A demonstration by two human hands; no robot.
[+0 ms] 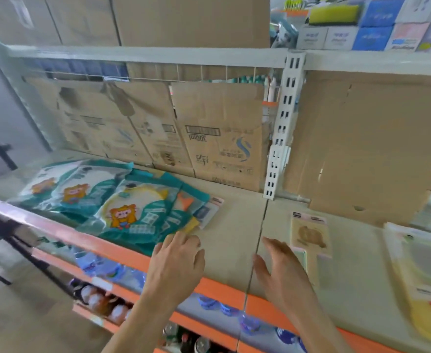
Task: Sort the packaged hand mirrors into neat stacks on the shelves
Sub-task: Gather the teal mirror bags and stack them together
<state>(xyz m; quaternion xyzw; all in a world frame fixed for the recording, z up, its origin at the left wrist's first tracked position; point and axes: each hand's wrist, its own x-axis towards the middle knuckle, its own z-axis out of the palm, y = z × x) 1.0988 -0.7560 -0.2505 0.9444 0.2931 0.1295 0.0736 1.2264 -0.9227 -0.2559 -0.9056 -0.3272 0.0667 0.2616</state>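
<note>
Teal packaged hand mirrors (123, 200) with a cartoon animal print lie fanned in a loose overlapping pile on the left of the beige shelf (232, 240). A pink-carded mirror pack (311, 233) with a brown figure lies right of the shelf seam. At the far right lies a yellow mirror pack (423, 276) in a clear bag. My left hand (178, 258) hovers by the pile's near right corner, fingers spread, empty. My right hand (280, 266) is held edge-on, fingers apart, just left of the pink pack and holding nothing.
Flattened cardboard (209, 138) lines the shelf's back. A white slotted upright (283, 123) divides the bays. The front rail (217, 289) is orange. Bottles (107, 301) fill the shelf below. Boxes (189, 19) sit on the shelf above.
</note>
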